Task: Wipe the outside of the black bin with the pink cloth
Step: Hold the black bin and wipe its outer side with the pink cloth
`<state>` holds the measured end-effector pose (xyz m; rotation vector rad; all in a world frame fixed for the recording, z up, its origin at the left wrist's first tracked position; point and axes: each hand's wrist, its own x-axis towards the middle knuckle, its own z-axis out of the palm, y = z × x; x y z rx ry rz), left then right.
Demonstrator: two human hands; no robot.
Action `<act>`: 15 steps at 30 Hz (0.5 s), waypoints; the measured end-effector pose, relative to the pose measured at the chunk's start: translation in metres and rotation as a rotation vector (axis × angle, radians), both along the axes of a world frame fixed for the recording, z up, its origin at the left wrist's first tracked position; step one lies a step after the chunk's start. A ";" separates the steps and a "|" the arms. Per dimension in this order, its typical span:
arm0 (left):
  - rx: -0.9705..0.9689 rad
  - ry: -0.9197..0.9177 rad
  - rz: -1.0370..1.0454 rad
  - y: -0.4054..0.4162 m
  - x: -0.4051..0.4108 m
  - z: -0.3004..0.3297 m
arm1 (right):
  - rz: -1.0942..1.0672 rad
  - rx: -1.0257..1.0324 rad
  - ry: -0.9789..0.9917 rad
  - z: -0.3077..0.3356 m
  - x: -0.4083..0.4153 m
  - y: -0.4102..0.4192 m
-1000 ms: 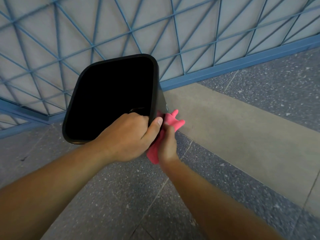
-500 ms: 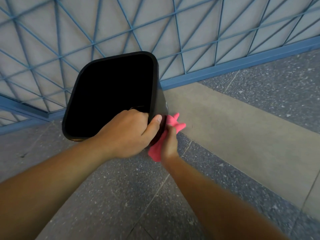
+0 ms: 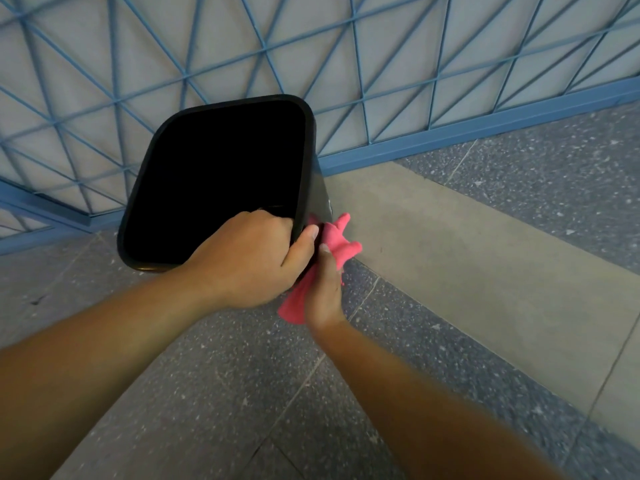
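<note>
One black bin [image 3: 221, 174], smooth hard plastic by the look of it, a rectangle with rounded corners and a thick rolled rim, is held up off the floor [image 3: 194, 403] in front of a blue wire lattice fence [image 3: 346, 64]. Its mouth faces the person, so the inside reads as plain darkness, and its long axis runs away from them toward the fence base, with a slice of glossy side wall showing along the right.

The left hand [image 3: 252, 261] grips the near right corner of the rim, its fingers [image 3: 273, 220] curled over the edge into the bin and the thumb lying along the outside.

One pink cloth [image 3: 337, 244], soft and bunched into lumpy folds, is pressed to that right outer wall just below the rim. The right hand [image 3: 323, 292] holds it, curled round the wad with the thumb on top; a loose flap hangs beneath the palm.

The floor is speckled grey stone tile crossed by one plain beige band [image 3: 450, 258].
</note>
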<state>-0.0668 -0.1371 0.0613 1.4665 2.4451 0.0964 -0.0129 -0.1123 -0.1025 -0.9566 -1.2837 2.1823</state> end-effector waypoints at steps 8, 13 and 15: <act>0.011 -0.005 -0.026 0.000 0.001 0.000 | -0.059 -0.407 0.328 -0.003 -0.013 0.004; 0.019 -0.014 -0.027 0.000 -0.001 -0.001 | -0.099 -0.587 0.298 0.004 -0.018 0.011; 0.023 -0.011 -0.037 -0.001 -0.001 -0.001 | -0.111 -0.448 0.257 0.015 -0.009 0.001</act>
